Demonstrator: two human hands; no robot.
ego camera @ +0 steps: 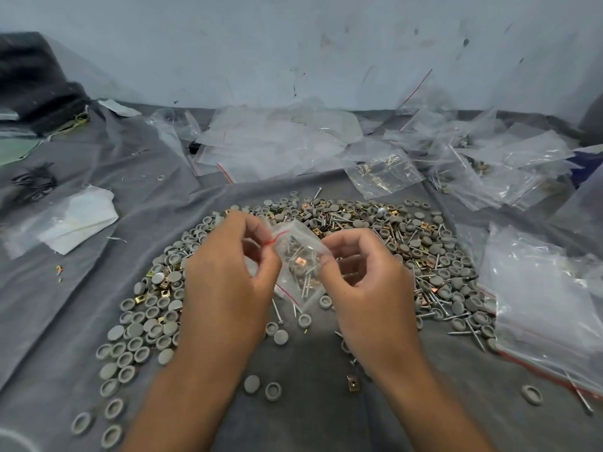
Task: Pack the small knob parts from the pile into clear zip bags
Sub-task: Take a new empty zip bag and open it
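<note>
- Pinching the clear zip bag [298, 265] at its top: L hand [225, 275], fingers curled at the red seal line; R hand [365, 278] w/ thumb and forefinger on the opposite edge
- Bag held above the pile [424, 256]; screws and a copper clip visible inside
- Grey knob caps [143, 334] ring both wrists on grey cloth [49, 321]; empty bags [280, 141] behind

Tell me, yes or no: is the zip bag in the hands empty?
No. The small clear zip bag, pinched between the left hand and right hand, already holds screws and a copper-coloured clip.
</note>
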